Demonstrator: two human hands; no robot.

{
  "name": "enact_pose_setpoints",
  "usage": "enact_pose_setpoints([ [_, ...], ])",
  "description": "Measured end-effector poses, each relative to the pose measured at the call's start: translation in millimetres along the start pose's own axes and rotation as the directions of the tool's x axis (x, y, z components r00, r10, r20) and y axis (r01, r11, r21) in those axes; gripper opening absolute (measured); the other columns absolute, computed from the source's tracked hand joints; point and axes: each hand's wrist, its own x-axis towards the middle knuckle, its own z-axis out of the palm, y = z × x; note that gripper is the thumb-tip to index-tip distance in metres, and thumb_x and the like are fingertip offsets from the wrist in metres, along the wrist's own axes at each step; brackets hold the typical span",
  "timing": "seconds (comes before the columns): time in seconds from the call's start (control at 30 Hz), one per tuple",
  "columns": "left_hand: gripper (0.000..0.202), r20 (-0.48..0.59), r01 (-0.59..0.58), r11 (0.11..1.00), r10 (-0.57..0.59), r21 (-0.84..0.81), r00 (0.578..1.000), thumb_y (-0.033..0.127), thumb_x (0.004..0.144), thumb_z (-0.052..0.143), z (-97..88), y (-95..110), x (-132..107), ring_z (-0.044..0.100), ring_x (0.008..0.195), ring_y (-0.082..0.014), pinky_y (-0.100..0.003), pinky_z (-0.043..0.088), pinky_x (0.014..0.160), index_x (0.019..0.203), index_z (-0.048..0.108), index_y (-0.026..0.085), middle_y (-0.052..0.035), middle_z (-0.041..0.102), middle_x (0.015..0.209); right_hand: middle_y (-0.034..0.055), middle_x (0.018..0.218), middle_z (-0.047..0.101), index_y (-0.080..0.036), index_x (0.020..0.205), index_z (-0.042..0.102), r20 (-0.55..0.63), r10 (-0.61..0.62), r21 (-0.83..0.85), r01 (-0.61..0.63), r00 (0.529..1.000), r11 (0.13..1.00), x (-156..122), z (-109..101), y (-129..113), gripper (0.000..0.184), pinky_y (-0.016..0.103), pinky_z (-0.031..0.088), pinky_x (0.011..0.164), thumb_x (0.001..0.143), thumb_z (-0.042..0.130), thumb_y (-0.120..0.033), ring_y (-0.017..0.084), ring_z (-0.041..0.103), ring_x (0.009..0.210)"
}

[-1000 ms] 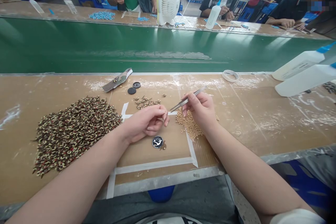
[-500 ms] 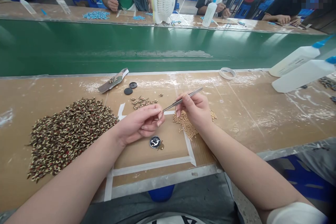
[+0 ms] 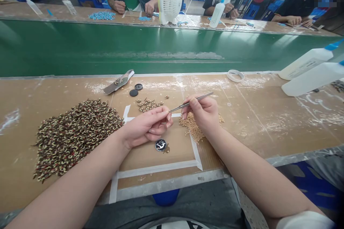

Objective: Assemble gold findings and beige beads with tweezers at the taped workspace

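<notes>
My right hand grips a pair of metal tweezers, whose tips reach the fingertips of my left hand. Thumb and fingers of the left hand are pinched together; what sits between them is too small to make out. Just below lies a small round dish with glossy dark contents, a small brownish piece beside it. Tan beads are heaped under and around my right hand. Beyond my left hand is a small group of brass-coloured pieces. A large pile of small brown and cream pieces spreads at the left.
White tape marks off the work area. Two black round caps, a camouflage-patterned strip and a white ring lie farther back. White bottles lean at the right. Across a green belt, other people sit working near a fan.
The whole view has shifted slightly, so things appear a little farther right. Both hands keep nearly the same pose, with the tweezers still at the left fingertips.
</notes>
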Motion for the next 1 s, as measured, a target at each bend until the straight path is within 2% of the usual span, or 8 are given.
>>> enact_pose_setpoints([
  [0.33, 0.02, 0.014, 0.021, 0.999, -0.021, -0.034, 1.0, 0.035, 0.102, 0.06, 0.9, 0.4, 0.2, 0.022, 0.046, -0.0017, -0.011, 0.017, 0.038, 0.091, 0.058, 0.018, 0.0026, 0.052, 0.079, 0.0011, 0.068, 0.073, -0.023, 0.091, 0.075, -0.013, -0.04, -0.089, 0.038, 0.999, 0.995, -3.4, -1.7, -1.9, 0.027, 0.033, 0.059, 0.05, 0.097, 0.07, -0.049, 0.015, 0.069, 0.053],
  [0.57, 0.022, 0.014, 0.017, 0.999, -0.016, -0.05, 1.0, 0.035, 0.104, 0.058, 1.3, 0.0, 0.3, 0.019, 0.046, -0.0014, -0.01, 0.015, 0.038, 0.09, 0.057, 0.018, 0.0029, 0.051, 0.077, 0.0013, 0.068, 0.073, -0.022, 0.092, 0.076, 0.004, -0.09, -0.109, 0.09, 0.996, 0.99, -3.8, -2.0, -3.6, 0.022, 0.033, 0.059, 0.052, 0.099, 0.069, -0.042, 0.016, 0.069, 0.054],
  [0.73, 0.02, 0.005, 0.017, 1.0, -0.017, -0.018, 1.0, 0.033, 0.102, 0.059, 1.4, -1.3, 0.5, 0.019, 0.046, -0.0016, -0.01, 0.014, 0.038, 0.09, 0.057, 0.018, 0.0024, 0.052, 0.077, 0.0008, 0.066, 0.073, -0.023, 0.088, 0.074, 0.008, -0.085, -0.144, 0.085, 0.996, 0.986, -4.1, -1.7, -5.7, 0.025, 0.034, 0.059, 0.052, 0.098, 0.069, -0.045, 0.016, 0.069, 0.053],
  [1.0, 0.016, 0.003, 0.043, 0.998, -0.043, 0.044, 0.999, 0.031, 0.1, 0.059, 2.0, -2.5, 0.8, 0.019, 0.048, -0.0024, -0.014, 0.011, 0.039, 0.089, 0.057, 0.018, 0.0011, 0.055, 0.082, 0.0002, 0.065, 0.07, -0.024, 0.089, 0.076, 0.038, -0.098, -0.123, 0.102, 0.994, 0.987, -4.4, -3.7, -4.9, 0.021, 0.032, 0.054, 0.047, 0.1, 0.068, -0.039, 0.015, 0.066, 0.051],
])
